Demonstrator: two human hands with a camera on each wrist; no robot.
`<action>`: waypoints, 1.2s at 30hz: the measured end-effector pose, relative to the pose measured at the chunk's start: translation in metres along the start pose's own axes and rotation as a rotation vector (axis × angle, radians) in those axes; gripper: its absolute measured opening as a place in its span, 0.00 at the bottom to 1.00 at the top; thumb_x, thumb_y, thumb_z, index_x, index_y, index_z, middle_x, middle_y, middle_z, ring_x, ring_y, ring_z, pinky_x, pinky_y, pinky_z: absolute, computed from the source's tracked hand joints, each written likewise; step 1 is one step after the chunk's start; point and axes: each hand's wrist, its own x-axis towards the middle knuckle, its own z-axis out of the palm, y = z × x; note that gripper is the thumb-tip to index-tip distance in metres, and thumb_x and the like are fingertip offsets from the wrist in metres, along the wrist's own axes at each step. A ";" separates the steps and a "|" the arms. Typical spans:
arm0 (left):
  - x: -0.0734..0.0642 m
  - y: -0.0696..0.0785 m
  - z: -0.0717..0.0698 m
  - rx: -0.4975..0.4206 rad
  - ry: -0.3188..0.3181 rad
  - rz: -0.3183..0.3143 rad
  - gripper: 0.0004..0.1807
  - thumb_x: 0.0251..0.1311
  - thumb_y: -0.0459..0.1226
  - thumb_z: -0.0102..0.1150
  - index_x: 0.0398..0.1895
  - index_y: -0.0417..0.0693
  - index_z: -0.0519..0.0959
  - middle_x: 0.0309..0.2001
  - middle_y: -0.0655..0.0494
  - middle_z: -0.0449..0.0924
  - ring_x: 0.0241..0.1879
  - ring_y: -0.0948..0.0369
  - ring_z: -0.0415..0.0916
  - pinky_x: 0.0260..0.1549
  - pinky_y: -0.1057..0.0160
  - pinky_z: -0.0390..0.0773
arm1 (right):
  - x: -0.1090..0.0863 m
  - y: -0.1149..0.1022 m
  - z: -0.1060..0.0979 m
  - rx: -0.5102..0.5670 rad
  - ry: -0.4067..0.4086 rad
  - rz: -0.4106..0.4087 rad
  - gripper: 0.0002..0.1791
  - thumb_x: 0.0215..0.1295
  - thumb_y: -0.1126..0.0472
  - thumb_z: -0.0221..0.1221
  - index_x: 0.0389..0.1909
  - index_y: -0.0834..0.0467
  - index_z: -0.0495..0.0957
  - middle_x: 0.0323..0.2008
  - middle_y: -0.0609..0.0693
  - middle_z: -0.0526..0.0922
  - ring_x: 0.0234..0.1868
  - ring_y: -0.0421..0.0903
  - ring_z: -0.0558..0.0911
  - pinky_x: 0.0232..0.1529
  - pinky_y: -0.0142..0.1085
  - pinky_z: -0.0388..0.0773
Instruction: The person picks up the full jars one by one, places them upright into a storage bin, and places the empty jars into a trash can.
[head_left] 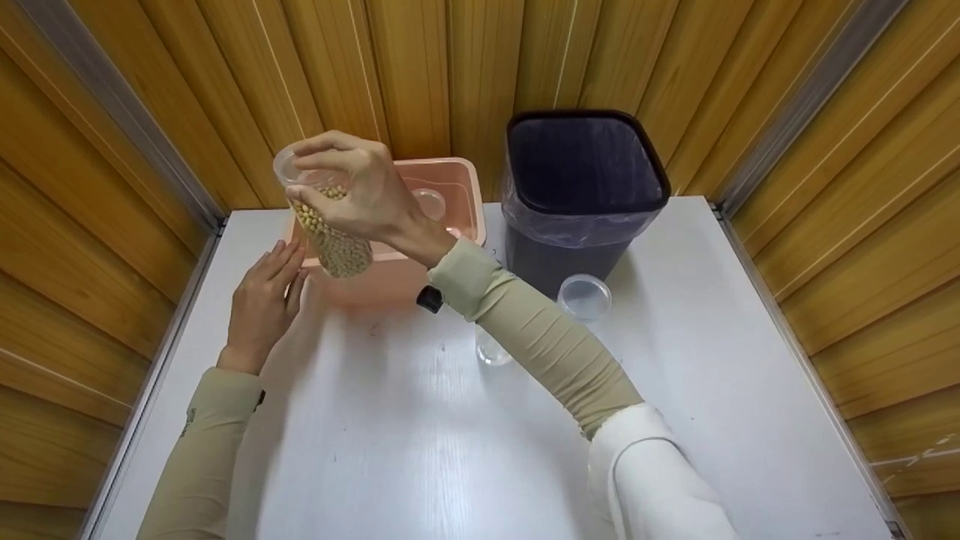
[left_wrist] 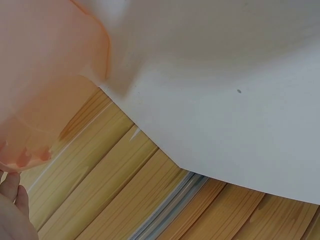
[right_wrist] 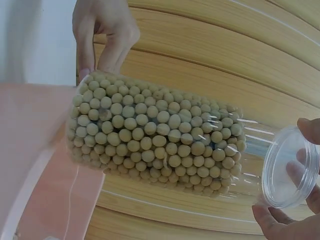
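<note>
Item: one clear jar (head_left: 341,247) of pale beans, in your right hand (head_left: 367,191). Location: left side, above or in front of the pink tub (head_left: 471,187); whether its base touches the tub, you cannot tell. Position: lid end up, base down, roughly upright with some lean; in the head view its long axis runs from far left at the lid (head_left: 286,166) to near right at the base.

Right hand: thumb and fingers curled about the jar's lid end, so the body hangs below your grip. Left hand: (head_left: 262,300) fingers fairly straight at the tub's left rim, no jar held.

Key relation: your right hand has the top; the left hand lies beyond the lower part, to its left and apart from it in the head view. Any tilt appears to pivot at the lid.

Also listed: black lined bin (head_left: 562,259), right of the tub; clear round container (head_left: 585,298) before it; white table (head_left: 420,450) beneath.
</note>
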 end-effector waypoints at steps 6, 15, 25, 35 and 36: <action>-0.001 0.001 -0.001 0.003 0.001 0.015 0.23 0.75 0.33 0.63 0.70 0.36 0.78 0.70 0.39 0.79 0.72 0.39 0.75 0.71 0.36 0.73 | 0.009 0.011 0.002 -0.029 0.053 -0.014 0.16 0.68 0.59 0.72 0.51 0.65 0.89 0.55 0.57 0.89 0.58 0.46 0.87 0.60 0.24 0.79; 0.001 0.003 0.001 -0.003 -0.010 -0.017 0.22 0.75 0.34 0.63 0.68 0.35 0.80 0.69 0.39 0.80 0.72 0.39 0.75 0.71 0.37 0.73 | 0.014 0.033 0.004 -0.056 0.110 0.009 0.16 0.68 0.58 0.72 0.51 0.64 0.90 0.55 0.56 0.89 0.58 0.45 0.87 0.60 0.23 0.79; 0.001 0.007 0.003 -0.019 -0.009 -0.016 0.23 0.75 0.33 0.64 0.69 0.35 0.79 0.70 0.39 0.79 0.73 0.40 0.74 0.72 0.37 0.72 | 0.009 0.057 0.016 -0.134 0.146 0.047 0.17 0.69 0.58 0.71 0.52 0.65 0.89 0.55 0.55 0.89 0.57 0.45 0.87 0.61 0.22 0.77; -0.008 0.004 -0.005 -0.030 0.015 -0.015 0.23 0.74 0.32 0.64 0.69 0.36 0.79 0.70 0.40 0.79 0.72 0.39 0.74 0.72 0.36 0.72 | 0.003 0.073 0.038 -0.203 0.191 0.069 0.15 0.66 0.60 0.71 0.49 0.64 0.90 0.53 0.53 0.89 0.56 0.47 0.86 0.61 0.22 0.75; -0.010 0.003 -0.007 -0.028 0.020 -0.016 0.23 0.73 0.32 0.64 0.69 0.35 0.79 0.70 0.40 0.79 0.72 0.39 0.75 0.72 0.36 0.72 | 0.003 0.074 0.041 -0.202 0.192 0.077 0.15 0.66 0.60 0.71 0.49 0.64 0.90 0.53 0.53 0.89 0.56 0.46 0.86 0.61 0.22 0.75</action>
